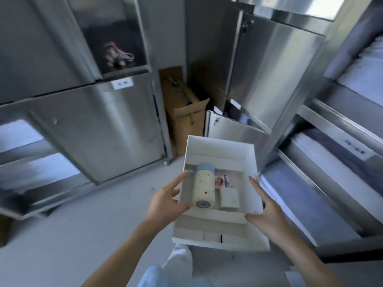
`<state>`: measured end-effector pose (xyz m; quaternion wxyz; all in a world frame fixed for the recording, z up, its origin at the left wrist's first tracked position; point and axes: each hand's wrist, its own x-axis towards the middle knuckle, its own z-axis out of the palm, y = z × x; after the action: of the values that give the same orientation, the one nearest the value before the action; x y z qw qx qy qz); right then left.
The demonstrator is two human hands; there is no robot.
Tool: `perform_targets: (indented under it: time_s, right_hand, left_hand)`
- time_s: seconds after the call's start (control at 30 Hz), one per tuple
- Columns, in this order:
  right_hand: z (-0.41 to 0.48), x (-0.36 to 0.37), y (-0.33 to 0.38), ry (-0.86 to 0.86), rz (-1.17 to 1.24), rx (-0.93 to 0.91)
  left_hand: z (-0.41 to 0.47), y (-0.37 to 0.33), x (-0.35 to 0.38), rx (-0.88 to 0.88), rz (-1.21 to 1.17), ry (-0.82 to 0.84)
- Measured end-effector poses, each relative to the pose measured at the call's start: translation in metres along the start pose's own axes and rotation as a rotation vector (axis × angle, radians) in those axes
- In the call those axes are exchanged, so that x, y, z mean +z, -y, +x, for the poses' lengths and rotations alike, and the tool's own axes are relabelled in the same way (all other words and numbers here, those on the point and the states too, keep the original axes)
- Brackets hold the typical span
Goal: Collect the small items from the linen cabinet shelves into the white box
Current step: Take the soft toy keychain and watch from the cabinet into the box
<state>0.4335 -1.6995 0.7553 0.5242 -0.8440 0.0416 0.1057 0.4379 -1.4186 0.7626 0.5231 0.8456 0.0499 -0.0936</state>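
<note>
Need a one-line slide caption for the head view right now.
Both hands, left hand and right hand, hold the white box with a cream bottle inside.

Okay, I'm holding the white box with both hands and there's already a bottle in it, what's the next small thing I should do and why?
Probably carry the white box up toward the open cabinet compartment at upper left and free one hand. A small pink item sits on that shelf, uncollected, while the bottle, a small white block and a packet already lie inside. The left hand and right hand both grip the box's sides.
</note>
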Motion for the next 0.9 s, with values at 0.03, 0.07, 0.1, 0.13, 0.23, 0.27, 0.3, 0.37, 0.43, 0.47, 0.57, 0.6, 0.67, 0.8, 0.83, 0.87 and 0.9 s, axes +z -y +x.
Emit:
perform_targets:
  time_s: [0.03,0.07,0.1,0.13,0.23,0.27,0.3,0.37,0.43,0.47,0.57,0.6,0.67,0.8,0.83,0.87,0.9]
  right_hand:
    - [-0.001,0.009,0.003,0.018,0.0,-0.023]
    - [-0.002,0.018,0.005,0.038,0.004,-0.045]
    - [-0.003,0.028,0.006,0.063,0.004,-0.068]
    - [-0.003,0.037,0.008,0.088,-0.002,-0.085]
    - [-0.003,0.063,0.015,0.169,-0.013,-0.129]
    - [-0.003,0.071,0.02,0.201,-0.018,-0.143]
    - [-0.002,0.08,0.024,0.231,-0.029,-0.16]
    - [-0.001,0.097,0.036,0.271,-0.047,-0.187]
    - [0.0,0.114,0.049,0.311,-0.059,-0.19]
    - [0.001,0.124,0.054,0.327,-0.063,-0.198]
    - [0.005,0.153,0.072,0.363,-0.082,-0.219]
    - [0.006,0.163,0.077,0.367,-0.089,-0.221]
    - [0.008,0.183,0.089,0.356,-0.097,-0.209]
    - [0.008,0.221,0.109,0.327,-0.071,-0.186]
    - [0.008,0.229,0.115,0.319,-0.064,-0.178]
    - [0.009,0.237,0.119,0.31,-0.053,-0.17]
    - [0.01,0.244,0.125,0.296,-0.047,-0.162]
  left_hand:
    - [-0.012,0.005,-0.007,-0.02,-0.007,-0.031]
    - [-0.023,0.01,-0.014,-0.04,-0.005,-0.059]
    - [-0.034,0.014,-0.021,-0.058,-0.003,-0.086]
    - [-0.044,0.02,-0.028,-0.072,-0.005,-0.111]
    - [-0.072,0.035,-0.044,-0.102,-0.033,-0.183]
    - [-0.081,0.04,-0.05,-0.119,-0.045,-0.211]
    - [-0.089,0.045,-0.056,-0.138,-0.056,-0.239]
    - [-0.102,0.056,-0.069,-0.166,-0.061,-0.289]
    - [-0.112,0.066,-0.083,-0.176,-0.044,-0.318]
    - [-0.116,0.071,-0.091,-0.176,-0.038,-0.337]
    - [-0.125,0.083,-0.118,-0.174,-0.011,-0.394]
    - [-0.126,0.087,-0.127,-0.172,-0.001,-0.405]
    - [-0.126,0.097,-0.148,-0.164,-0.001,-0.405]
    - [-0.115,0.117,-0.193,-0.124,-0.013,-0.365]
    - [-0.111,0.122,-0.203,-0.115,-0.02,-0.356]
    - [-0.106,0.127,-0.213,-0.109,-0.026,-0.346]
    - [-0.101,0.132,-0.223,-0.109,-0.025,-0.335]
